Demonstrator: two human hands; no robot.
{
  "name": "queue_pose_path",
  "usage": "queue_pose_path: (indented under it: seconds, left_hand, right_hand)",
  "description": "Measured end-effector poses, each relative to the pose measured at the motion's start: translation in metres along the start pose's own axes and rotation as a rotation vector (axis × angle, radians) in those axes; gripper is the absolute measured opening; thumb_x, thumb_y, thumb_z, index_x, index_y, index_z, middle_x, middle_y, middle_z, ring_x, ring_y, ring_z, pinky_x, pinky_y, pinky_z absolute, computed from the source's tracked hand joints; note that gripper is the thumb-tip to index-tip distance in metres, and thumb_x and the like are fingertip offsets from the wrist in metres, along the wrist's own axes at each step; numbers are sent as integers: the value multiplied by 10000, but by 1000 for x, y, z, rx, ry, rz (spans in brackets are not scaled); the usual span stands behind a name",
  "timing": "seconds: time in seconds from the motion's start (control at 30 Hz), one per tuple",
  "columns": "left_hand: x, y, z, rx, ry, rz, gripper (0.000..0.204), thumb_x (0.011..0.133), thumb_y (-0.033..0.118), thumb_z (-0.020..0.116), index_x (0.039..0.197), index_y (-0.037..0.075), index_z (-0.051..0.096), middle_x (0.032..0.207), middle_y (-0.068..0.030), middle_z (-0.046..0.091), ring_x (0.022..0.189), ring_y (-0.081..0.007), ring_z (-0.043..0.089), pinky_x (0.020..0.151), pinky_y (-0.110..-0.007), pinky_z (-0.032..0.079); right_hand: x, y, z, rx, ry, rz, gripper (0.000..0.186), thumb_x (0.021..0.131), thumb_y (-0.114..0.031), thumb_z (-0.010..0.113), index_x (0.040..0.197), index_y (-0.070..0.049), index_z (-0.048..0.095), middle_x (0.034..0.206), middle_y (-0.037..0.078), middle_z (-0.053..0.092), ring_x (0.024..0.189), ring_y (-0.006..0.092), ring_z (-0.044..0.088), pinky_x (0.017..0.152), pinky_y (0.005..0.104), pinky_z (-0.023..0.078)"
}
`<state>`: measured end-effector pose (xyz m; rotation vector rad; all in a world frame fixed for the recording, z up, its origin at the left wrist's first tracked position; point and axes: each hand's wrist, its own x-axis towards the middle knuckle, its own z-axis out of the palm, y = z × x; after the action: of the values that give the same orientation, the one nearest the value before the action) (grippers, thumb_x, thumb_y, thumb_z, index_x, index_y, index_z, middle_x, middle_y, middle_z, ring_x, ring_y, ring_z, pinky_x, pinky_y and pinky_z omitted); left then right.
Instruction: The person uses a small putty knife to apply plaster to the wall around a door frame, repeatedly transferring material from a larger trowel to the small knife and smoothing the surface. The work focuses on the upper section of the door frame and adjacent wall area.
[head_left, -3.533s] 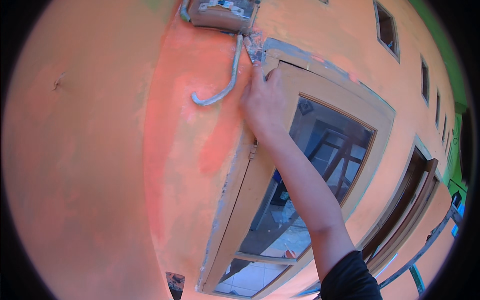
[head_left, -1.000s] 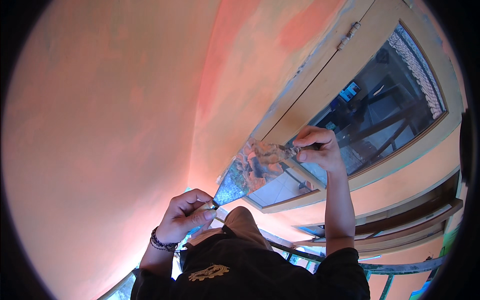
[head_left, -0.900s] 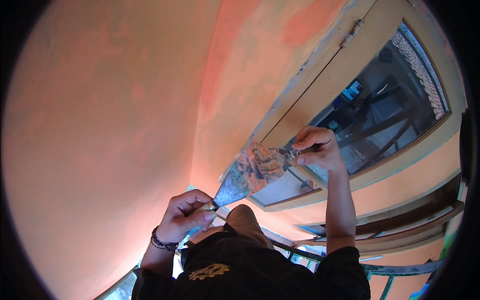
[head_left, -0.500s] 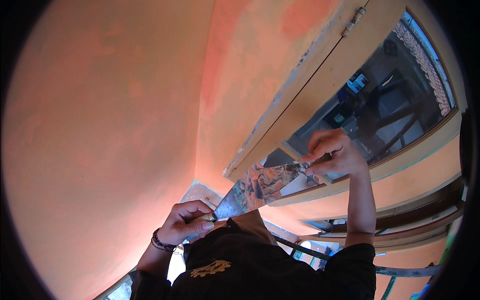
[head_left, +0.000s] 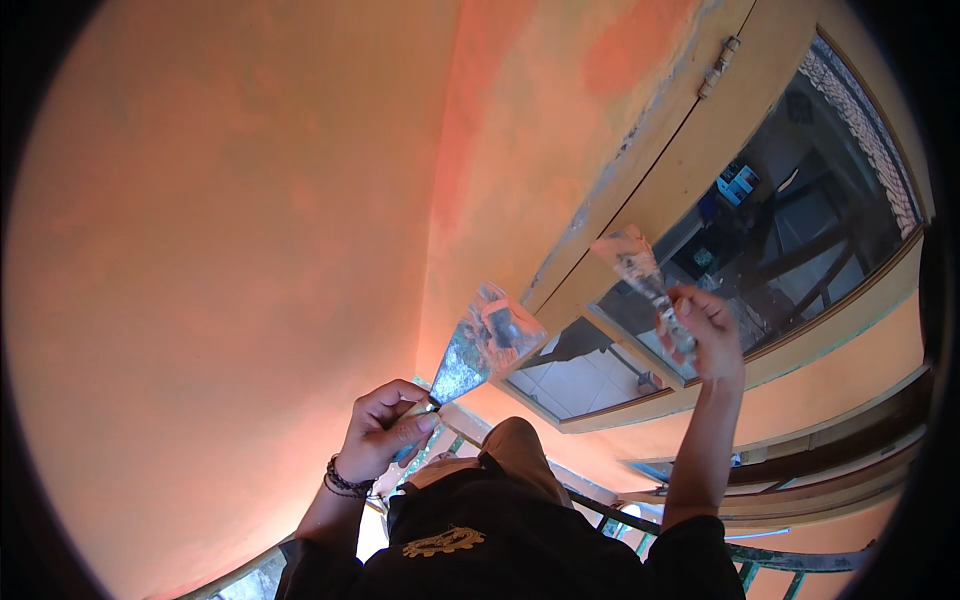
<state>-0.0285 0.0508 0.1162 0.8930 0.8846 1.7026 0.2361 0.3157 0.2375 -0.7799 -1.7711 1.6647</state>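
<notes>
Head view: left hand [head_left: 385, 432] fingers clamped on the handle of a wide putty knife [head_left: 487, 345], blade raised toward the orange wall [head_left: 250, 250]. Right hand [head_left: 706, 332] fingers closed on a narrower scraper [head_left: 643, 284] before the window frame [head_left: 640, 190]. Both blades appear thin, light, springy; grip handles only.

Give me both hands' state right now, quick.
Left hand: closed on a wide putty knife.
Right hand: closed on a narrower scraper.
</notes>
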Motion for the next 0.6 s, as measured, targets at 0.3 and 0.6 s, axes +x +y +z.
queue_pose_path:
  seconds: [0.3,0.6]
  left_hand:
    - [5,-5,19,370,312,214,211,826,15,645,988,-50,526,757,-61,632,675,-54,563,609,-179,428]
    - [-3,-1,21,532,295,245,216,819,24,655,983,-49,535,735,-75,644,646,-64,573,586,-185,430]
  right_hand:
    - [-41,39,68,225,-246,70,341,862,-89,578,1156,80,539,796,141,622,479,133,515,351,225,370]
    - [-46,31,71,-46,-140,-8,313,890,-84,533,1154,85,542,747,133,620,424,84,429,354,211,312]
